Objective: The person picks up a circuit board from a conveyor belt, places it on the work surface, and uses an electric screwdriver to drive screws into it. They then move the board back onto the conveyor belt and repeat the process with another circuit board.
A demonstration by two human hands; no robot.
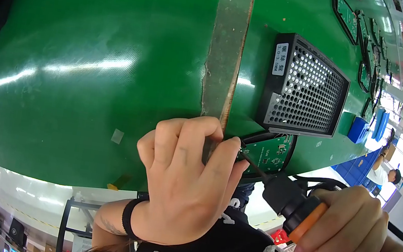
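My right hand (pixel 348 237) is wrapped round an electric screwdriver (pixel 287 197), black with an orange ring, held slanting. Its thin bit points up and left to the edge of a green circuit board (pixel 272 154) in a black frame. At the bit's tip, my left hand (pixel 185 170) has its thumb and index finger pinched close over the board's left side; whatever they grip is hidden. The other left fingers are curled. Just beyond the board stands a black screw tray (pixel 269 102), with silver screws in many holes of its far part and bare holes in its near part.
A green mat covers the table (pixel 83 125), crossed by a worn strip (pixel 227 47). More framed boards (pixel 348 17) lie at the far right, near a blue bin (pixel 359 130). A black cable (pixel 320 180) runs behind the screwdriver. Another person (pixel 382 174) is in the background at right.
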